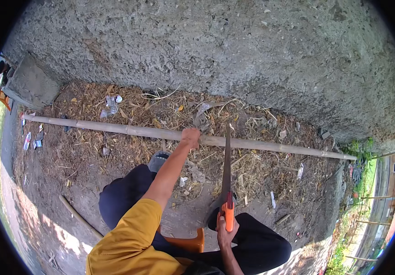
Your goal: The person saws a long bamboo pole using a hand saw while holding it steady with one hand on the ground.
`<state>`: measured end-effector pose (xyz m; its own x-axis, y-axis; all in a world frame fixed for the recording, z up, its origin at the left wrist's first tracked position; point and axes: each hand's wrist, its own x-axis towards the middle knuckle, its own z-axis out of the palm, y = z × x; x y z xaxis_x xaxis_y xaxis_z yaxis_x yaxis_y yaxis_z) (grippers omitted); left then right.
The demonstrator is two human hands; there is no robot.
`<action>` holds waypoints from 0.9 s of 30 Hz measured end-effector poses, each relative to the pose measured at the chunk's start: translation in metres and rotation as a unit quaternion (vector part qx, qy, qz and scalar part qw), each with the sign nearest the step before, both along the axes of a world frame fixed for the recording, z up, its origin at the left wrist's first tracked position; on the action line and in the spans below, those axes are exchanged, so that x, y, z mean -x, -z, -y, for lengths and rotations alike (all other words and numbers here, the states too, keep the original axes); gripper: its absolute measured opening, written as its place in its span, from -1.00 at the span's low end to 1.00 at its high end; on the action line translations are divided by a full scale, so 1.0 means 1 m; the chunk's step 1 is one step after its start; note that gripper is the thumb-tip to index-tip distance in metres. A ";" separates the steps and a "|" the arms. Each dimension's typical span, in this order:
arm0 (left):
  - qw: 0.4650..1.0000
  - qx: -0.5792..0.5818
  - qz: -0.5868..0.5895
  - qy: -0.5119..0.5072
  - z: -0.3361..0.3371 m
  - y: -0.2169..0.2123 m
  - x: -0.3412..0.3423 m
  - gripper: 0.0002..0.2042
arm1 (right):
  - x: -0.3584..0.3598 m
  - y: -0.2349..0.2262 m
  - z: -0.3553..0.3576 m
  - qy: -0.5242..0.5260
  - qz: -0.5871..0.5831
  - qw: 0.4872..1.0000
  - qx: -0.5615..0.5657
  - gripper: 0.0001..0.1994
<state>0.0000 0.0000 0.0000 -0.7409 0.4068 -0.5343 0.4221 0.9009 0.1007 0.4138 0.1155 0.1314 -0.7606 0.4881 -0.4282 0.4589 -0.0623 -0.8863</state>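
Note:
A long bamboo pole (156, 133) stretches across the view from left to right, above ground strewn with dry leaves. My left hand (190, 136) is closed around its middle. In my right hand (227, 233) is the orange handle of a handsaw (226, 178), gripped low near my right knee. The saw's blade points away from me and crosses the pole a little to the right of my left hand. Whether its teeth touch the bamboo I cannot tell.
A rough grey wall (234, 50) rises beyond the pole, with a concrete block (33, 82) at its left end. Beneath me is an orange plastic seat (186, 240). A shorter stick (80, 215) lies at the lower left. Plastic litter (110, 105) and straw are scattered about.

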 end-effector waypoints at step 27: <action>0.993 -0.107 -0.041 -0.022 -0.002 0.048 -0.034 -0.84 | 0.017 0.018 -0.021 -0.296 0.030 0.954 0.026 -0.45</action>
